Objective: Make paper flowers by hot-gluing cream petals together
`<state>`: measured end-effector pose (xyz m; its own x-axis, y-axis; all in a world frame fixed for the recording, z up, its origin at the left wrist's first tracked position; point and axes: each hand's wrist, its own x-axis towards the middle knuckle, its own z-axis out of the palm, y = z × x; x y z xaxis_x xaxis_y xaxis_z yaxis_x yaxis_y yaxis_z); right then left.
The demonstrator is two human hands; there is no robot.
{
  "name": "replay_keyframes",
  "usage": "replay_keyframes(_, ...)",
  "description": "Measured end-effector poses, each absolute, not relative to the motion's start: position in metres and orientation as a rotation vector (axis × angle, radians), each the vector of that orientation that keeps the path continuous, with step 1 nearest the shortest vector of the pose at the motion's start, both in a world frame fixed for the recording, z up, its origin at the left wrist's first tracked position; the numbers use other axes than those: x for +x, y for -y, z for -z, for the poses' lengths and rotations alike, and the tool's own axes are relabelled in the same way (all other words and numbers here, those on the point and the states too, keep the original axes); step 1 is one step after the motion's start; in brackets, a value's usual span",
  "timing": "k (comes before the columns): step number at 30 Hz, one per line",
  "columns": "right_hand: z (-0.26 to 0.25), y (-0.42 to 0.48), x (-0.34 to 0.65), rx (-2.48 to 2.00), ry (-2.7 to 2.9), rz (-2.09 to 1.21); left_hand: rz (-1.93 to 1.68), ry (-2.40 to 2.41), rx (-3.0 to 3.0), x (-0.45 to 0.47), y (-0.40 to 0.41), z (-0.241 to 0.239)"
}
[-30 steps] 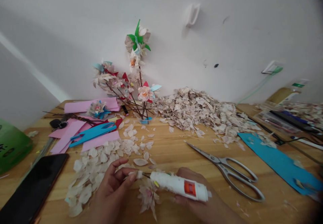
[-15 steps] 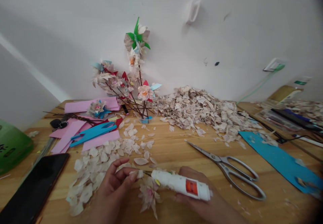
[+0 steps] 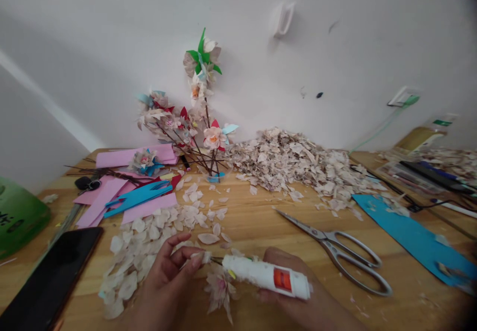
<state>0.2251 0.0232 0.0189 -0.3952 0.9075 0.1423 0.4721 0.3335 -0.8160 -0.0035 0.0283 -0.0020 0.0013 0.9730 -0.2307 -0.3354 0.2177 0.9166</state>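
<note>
Wooden tabletop (image 3: 249, 221), open between petals (image 3: 138, 224) and scissors (image 3: 323, 236); left hand (image 3: 167, 276) tight on pale scrap (image 3: 206, 257), right hand (image 3: 286, 258) around white tube (image 3: 257, 273).

The table (image 3: 253, 231) is smooth wood with a low sheen and visible grain; on its right, the scissors (image 3: 328, 241) are metal, softly shiny; near the middle, the white tube (image 3: 253, 271) looks like smooth plastic, while the small pale piece (image 3: 204, 257) at its left looks matt and papery, as does the flower (image 3: 219, 291) below; at near left, the phone (image 3: 52, 271) has a dark, glossy face; the loose petals (image 3: 126, 266) beside it are thin and dry-looking; the far heap (image 3: 286, 159) looks rough, crinkled and matt; the pink sheets (image 3: 136, 156) and right-hand blue sheet (image 3: 402, 231) are smooth and matt; the far wall (image 3: 130, 33) is matt.
</note>
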Motion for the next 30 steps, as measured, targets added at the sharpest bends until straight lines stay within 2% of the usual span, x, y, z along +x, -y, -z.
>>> replay_keyframes(20,-0.0273,-0.0221,0.2252,-1.256,1.925,-1.027,-1.203,-1.061,0.738,-0.0015,-0.0262,-0.0023)
replay_keyframes(30,-0.027,-0.0211,0.2239,-1.23,2.003,-0.956,-1.227,-1.065,0.711,0.0016,-0.0252,-0.0057)
